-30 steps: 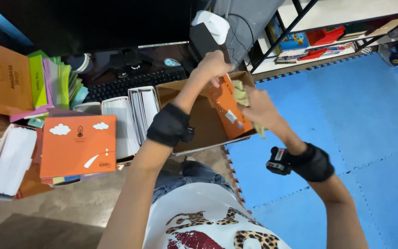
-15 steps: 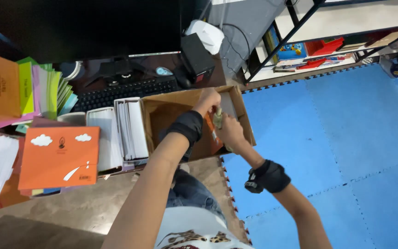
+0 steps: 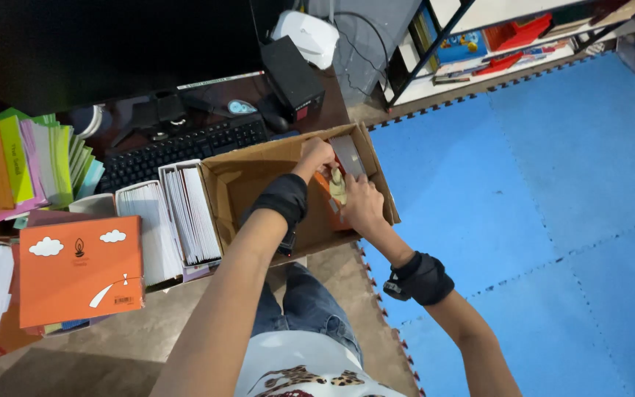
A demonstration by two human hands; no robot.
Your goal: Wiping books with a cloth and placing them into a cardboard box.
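Both of my hands reach into an open brown cardboard box [image 3: 240,180] that sits at the desk's right end. My left hand [image 3: 316,156] grips the top of an orange booklet [image 3: 326,192] standing against the box's right wall. My right hand [image 3: 359,204] holds the same booklet lower down, with a small pale object pressed against it. A grey flat item [image 3: 348,156] leans inside the box just behind my fingers. Each wrist wears a black band.
White booklet stacks [image 3: 178,213] stand left of the box. An orange book with clouds [image 3: 79,268] lies at the front left. Coloured paper [image 3: 34,165], a black keyboard [image 3: 185,147] and a small black box [image 3: 292,77] sit behind. Blue foam mats [image 3: 538,206] cover the floor at right.
The orange booklet was held up above the box a second ago. Both hands have since lowered it down inside, against the right wall.
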